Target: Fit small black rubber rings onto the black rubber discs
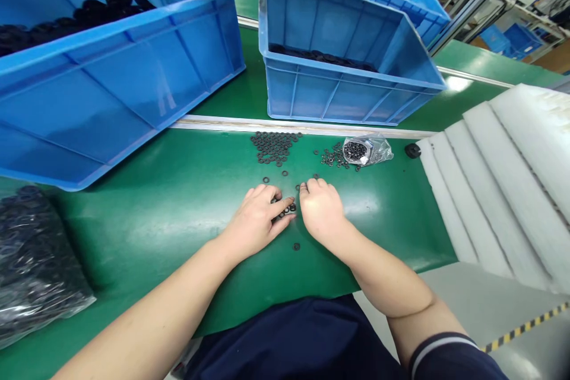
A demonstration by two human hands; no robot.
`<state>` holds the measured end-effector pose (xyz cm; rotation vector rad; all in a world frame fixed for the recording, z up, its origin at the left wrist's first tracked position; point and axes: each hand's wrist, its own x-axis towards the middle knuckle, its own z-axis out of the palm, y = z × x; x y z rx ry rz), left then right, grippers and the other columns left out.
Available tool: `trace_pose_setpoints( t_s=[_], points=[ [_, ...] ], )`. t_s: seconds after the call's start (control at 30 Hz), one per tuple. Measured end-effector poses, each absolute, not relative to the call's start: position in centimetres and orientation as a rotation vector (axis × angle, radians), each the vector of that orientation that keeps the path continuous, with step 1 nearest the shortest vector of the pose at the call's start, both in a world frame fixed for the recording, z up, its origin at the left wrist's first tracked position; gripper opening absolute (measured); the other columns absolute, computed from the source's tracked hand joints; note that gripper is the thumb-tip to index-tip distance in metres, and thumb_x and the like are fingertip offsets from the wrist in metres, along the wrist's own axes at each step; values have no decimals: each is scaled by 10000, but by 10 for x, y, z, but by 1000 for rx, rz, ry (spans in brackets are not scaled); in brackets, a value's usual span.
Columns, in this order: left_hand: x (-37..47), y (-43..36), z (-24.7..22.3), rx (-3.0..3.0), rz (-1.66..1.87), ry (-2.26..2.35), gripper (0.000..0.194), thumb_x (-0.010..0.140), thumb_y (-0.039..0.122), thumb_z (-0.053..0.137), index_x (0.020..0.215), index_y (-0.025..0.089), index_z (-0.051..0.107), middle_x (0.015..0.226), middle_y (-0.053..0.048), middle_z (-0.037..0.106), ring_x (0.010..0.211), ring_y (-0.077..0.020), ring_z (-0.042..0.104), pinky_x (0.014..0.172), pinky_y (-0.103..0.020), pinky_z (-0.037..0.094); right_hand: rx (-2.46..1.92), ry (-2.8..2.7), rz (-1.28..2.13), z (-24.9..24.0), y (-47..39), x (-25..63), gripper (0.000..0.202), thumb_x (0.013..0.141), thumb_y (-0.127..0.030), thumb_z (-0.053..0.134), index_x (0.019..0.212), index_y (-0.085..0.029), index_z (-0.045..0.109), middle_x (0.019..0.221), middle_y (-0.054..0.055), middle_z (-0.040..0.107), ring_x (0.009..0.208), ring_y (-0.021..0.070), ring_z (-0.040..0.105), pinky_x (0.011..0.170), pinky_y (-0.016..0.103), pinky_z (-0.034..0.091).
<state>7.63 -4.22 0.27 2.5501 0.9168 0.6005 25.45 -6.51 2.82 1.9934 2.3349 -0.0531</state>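
Note:
My left hand (pixel 253 219) rests on the green table, its thumb and fingers closed around several small black and silver ring-shaped parts (pixel 287 211). Just right of it, my right hand (pixel 321 208) is curled with its fingertips down at the table; what they pinch, if anything, is hidden. A black ring (pixel 316 176) lies just beyond those fingers, and a loose black washer (pixel 297 246) lies nearer my body, between the wrists. Farther back is a spread of flat black washers (pixel 271 147). To its right, small metallic rings (pixel 332 156) spill beside a clear plastic bag (pixel 367 150) holding more of them.
Two blue crates (pixel 351 95) (pixel 169 77) with black parts inside stand along the back and left. A clear bag of dark parts (pixel 38 267) lies at the left edge. White foam sheets (pixel 503 184) are stacked at right, beside a black round part (pixel 412 150).

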Motion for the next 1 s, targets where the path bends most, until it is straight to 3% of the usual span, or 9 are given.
trace_pose_setpoints(
  t_s=[0.23,0.37,0.57,0.73,1.0],
  points=[
    [74,-38,-3,2519,660,969,217,969,265,489,965,188,692,928,-86,635,893,-229,559,787,-388,441,2459,2409,-125,14,-48,300,290,963,-237,457,1113,-154,691,1047,129,668,981,251,598,914,358,466],
    [74,-38,-4,2480,677,960,211,971,246,479,942,185,678,930,-84,648,880,-221,565,775,-384,444,2715,2243,-118,7,-30,327,235,901,-228,530,1061,-133,673,1021,139,646,936,262,602,889,373,467],
    [75,-35,-6,2375,782,950,154,923,191,517,894,199,668,924,-65,671,873,-197,597,825,-371,474,2777,2208,-160,-1,-20,331,150,888,-222,521,942,-178,654,962,108,642,923,255,587,850,359,456],
    [76,-31,-8,2325,859,1005,165,909,168,501,861,197,656,926,-68,697,888,-203,615,841,-390,489,2824,2183,-173,-3,-17,334,172,880,-225,534,998,-178,649,969,100,642,895,245,586,828,351,456],
    [74,-31,-7,2365,799,1136,115,894,201,537,879,193,651,871,-69,673,870,-222,609,822,-388,486,2790,2162,-135,0,-18,333,184,897,-201,486,935,-160,661,961,121,641,901,256,581,840,360,454]
  ],
)
